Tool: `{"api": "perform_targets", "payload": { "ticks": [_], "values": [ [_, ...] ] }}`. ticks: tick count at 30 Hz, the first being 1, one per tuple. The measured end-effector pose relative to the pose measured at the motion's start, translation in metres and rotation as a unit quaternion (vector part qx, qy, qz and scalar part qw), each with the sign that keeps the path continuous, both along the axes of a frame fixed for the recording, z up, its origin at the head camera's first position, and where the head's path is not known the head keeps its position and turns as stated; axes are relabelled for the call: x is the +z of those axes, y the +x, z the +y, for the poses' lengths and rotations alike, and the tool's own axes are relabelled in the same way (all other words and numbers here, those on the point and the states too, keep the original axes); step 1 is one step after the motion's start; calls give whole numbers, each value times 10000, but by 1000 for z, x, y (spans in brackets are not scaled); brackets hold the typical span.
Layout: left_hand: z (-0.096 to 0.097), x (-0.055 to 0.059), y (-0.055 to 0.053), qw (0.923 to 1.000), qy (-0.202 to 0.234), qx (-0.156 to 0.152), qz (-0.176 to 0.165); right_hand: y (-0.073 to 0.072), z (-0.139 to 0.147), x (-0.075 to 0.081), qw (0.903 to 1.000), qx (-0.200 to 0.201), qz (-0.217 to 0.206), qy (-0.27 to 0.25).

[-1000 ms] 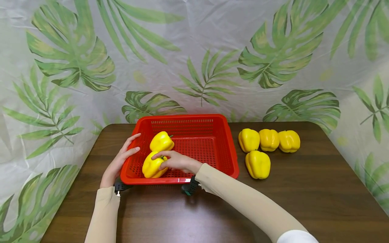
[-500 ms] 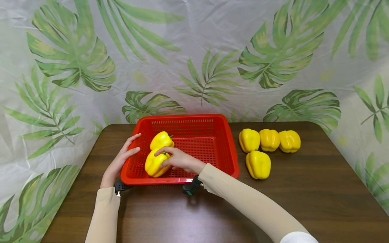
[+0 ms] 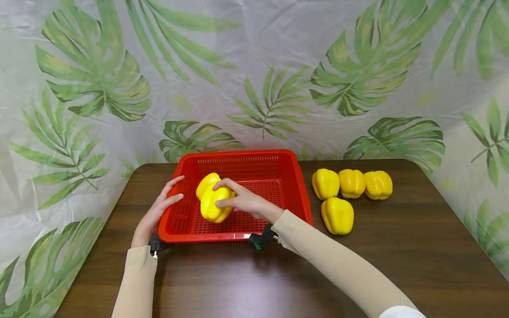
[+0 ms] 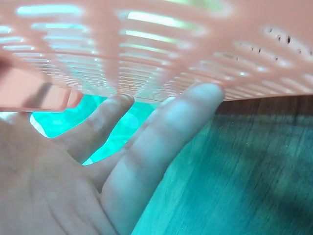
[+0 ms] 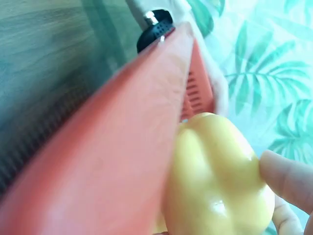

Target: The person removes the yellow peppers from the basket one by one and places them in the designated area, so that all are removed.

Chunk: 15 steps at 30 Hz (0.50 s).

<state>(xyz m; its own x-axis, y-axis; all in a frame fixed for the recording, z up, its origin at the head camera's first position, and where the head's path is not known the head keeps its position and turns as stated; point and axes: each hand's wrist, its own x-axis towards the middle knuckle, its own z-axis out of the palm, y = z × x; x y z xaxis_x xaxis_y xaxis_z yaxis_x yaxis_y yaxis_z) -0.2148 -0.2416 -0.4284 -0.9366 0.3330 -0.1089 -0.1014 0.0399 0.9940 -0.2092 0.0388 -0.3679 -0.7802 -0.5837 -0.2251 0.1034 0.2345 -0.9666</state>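
Observation:
A yellow bell pepper (image 3: 214, 207) is gripped between the thumb and fingers of my right hand (image 3: 248, 199), over the left half of a red perforated plastic basket (image 3: 300, 194). Its smooth lobes fill much of the right wrist view, beside the blurred basket rim. Behind it, partly covered by it in the head view, lies a second yellow bell pepper (image 3: 203, 183) in the basket. My left hand (image 3: 153, 217) rests at the basket's left rim. In the left wrist view, straight fingers (image 4: 156, 152) reach along the slotted outer wall.
To the right of the basket, a yellow bell pepper (image 3: 337, 215) stands in front of three more bell peppers (image 3: 352, 183) in a row. All rest on a dark wooden table (image 3: 214, 278). A leaf-patterned cloth (image 3: 274, 39) hangs behind.
My right hand has brought its bell pepper up from the basket's front left, backward and to the right, so it now overlaps the rear pepper. The left hand stays at the rim.

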Motion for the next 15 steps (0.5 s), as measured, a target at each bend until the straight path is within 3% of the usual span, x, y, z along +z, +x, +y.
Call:
{"api": "perform_targets", "payload": {
  "ticks": [15],
  "values": [
    [1, 2, 2, 10000, 33, -6, -45, -3, 34, 13, 9996, -168, -11, -217]
  ]
}}
